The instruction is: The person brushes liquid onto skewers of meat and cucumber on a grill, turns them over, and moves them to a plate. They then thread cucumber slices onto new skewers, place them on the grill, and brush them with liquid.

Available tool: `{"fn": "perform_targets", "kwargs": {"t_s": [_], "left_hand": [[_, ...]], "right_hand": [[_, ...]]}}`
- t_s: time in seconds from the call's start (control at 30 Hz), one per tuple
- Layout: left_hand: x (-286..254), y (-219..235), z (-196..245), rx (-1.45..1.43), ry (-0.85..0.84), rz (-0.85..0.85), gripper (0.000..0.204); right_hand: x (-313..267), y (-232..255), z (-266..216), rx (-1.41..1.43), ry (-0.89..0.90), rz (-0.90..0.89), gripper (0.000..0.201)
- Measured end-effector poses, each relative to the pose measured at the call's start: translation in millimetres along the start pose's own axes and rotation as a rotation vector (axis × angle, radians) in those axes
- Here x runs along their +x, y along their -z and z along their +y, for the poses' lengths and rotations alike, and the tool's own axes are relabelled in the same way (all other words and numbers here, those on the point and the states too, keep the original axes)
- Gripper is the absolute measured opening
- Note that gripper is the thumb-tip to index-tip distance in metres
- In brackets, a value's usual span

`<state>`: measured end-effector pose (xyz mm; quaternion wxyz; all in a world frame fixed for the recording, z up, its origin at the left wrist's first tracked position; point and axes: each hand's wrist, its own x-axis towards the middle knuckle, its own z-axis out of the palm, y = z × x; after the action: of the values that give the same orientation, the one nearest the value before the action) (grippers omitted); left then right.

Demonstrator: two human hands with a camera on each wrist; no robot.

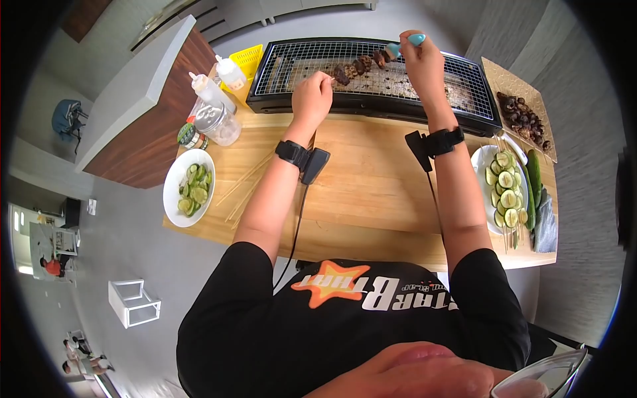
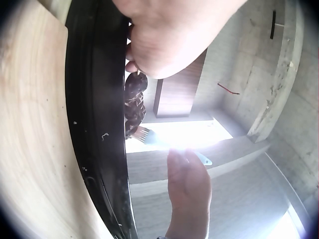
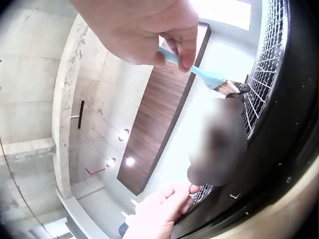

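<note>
My left hand pinches one end of a skewer threaded with dark brown chunks, over the wire rack of a long black grill. In my right hand is a light-blue basting brush, gripped by its handle. The bristles meet the far chunks of the skewer in the left wrist view. Part of the skewer is blurred in the right wrist view, and the grill's edge hides some of it in the left wrist view.
Left of the grill stand squeeze bottles, a glass jar, a yellow basket and a white bowl with green slices. Bare sticks lie nearby. Rightward are a plate of cucumber skewers, cucumbers and a tray of dark skewers.
</note>
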<state>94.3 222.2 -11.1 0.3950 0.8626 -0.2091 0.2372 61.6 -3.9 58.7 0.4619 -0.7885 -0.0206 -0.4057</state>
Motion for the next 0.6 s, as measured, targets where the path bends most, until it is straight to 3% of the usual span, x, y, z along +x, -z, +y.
{"fn": "perform_targets", "kwargs": {"t_s": [0.07, 0.17, 0.37, 0.47, 0.6], "left_hand": [[0, -1, -1, -0.001, -0.007, 0.006, 0.015], [-1, 0, -2, -0.009, -0.010, 0.006, 0.015], [0, -1, -3, -0.005, 0.005, -0.011, 0.015], [0, -2, -2, -0.003, 0.012, -0.012, 0.015], [0, -1, -1, 0.016, 0.006, -0.007, 0.015]], "right_hand": [[0, 2, -11, -0.051, 0.035, 0.045, 0.013], [0, 3, -5, -0.080, -0.034, -0.100, 0.013], [3, 1, 4, -0.105, 0.095, 0.021, 0.018], [0, -2, 4, -0.100, 0.030, -0.065, 0.016], [-8, -8, -26, 0.128, -0.042, -0.170, 0.019]]}}
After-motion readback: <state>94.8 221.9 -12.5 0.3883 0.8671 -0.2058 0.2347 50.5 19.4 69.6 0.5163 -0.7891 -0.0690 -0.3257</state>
